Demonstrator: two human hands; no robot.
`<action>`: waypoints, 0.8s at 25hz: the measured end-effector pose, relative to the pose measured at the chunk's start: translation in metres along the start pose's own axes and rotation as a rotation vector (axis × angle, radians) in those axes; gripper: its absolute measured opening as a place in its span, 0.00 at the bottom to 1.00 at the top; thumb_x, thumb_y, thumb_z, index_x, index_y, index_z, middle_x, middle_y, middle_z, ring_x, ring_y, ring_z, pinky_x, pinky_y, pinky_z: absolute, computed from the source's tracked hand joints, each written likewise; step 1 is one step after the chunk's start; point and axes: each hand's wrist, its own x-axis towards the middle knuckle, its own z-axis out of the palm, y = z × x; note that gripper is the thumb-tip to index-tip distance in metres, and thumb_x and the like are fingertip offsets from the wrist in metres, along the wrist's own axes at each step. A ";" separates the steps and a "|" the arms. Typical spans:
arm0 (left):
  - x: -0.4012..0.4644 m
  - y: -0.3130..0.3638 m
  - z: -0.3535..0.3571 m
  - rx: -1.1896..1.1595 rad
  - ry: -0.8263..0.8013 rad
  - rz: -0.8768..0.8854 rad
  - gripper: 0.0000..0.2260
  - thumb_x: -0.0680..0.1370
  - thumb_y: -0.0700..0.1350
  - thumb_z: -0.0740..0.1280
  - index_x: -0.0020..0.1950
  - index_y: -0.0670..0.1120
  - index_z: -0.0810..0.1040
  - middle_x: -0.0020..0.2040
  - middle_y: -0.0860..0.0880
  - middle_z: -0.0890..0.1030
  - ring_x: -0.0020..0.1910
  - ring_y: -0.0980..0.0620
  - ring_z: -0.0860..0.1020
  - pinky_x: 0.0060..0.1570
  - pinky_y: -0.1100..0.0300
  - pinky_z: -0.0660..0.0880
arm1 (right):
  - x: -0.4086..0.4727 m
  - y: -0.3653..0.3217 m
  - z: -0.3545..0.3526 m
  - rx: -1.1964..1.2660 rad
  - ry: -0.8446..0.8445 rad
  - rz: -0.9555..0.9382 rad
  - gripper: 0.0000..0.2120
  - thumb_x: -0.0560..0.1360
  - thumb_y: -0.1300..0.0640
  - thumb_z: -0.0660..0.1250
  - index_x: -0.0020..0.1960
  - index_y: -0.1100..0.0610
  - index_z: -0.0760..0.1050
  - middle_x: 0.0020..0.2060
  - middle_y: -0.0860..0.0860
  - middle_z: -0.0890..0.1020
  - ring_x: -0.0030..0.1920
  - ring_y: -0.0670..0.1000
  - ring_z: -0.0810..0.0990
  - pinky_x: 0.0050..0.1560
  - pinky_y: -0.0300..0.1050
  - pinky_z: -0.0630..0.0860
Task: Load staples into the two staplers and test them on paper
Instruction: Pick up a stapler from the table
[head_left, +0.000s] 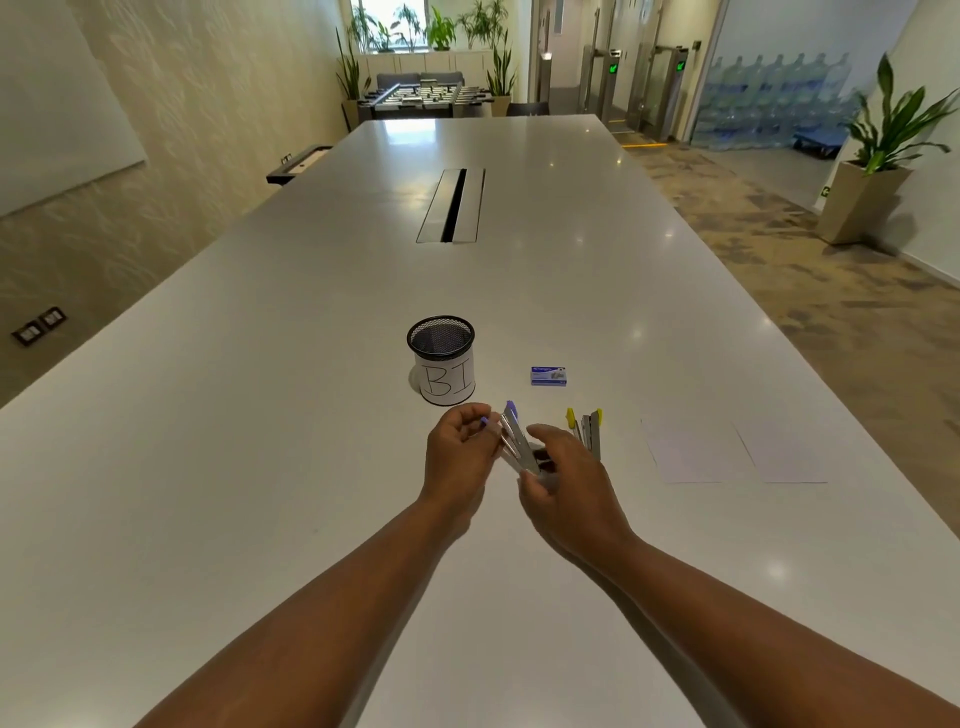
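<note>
A purple-tipped metal stapler is held just above the table between both hands, its top swung open. My left hand pinches its purple end with curled fingers. My right hand grips its rear end from the right. A yellow-tipped stapler lies opened out on the table just right of my right hand. A small blue staple box sits closed behind the staplers. Two white paper sheets lie flat to the right.
A black mesh cup labelled "BI" stands behind my left hand. The long white table runs far ahead, with a cable slot in its middle. Potted plants and a glass partition stand off the table's right side.
</note>
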 end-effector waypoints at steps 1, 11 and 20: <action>-0.001 -0.001 -0.001 0.000 -0.012 0.006 0.08 0.80 0.37 0.69 0.58 0.46 0.81 0.54 0.42 0.85 0.55 0.44 0.85 0.60 0.46 0.81 | 0.000 -0.001 0.000 0.015 -0.031 0.046 0.24 0.77 0.56 0.69 0.72 0.50 0.69 0.52 0.42 0.79 0.45 0.42 0.79 0.50 0.41 0.81; -0.009 -0.002 -0.003 0.075 -0.307 -0.007 0.11 0.84 0.38 0.63 0.64 0.42 0.80 0.58 0.42 0.85 0.60 0.42 0.83 0.64 0.46 0.78 | 0.004 -0.001 -0.005 0.082 -0.162 0.066 0.30 0.80 0.43 0.63 0.78 0.47 0.59 0.35 0.37 0.79 0.38 0.39 0.80 0.43 0.36 0.75; -0.013 -0.009 0.004 0.286 -0.321 0.104 0.14 0.86 0.45 0.57 0.57 0.42 0.81 0.50 0.36 0.82 0.51 0.34 0.80 0.57 0.35 0.78 | 0.004 -0.001 -0.005 0.045 -0.152 0.003 0.20 0.84 0.42 0.55 0.71 0.50 0.64 0.35 0.45 0.80 0.33 0.45 0.80 0.35 0.44 0.77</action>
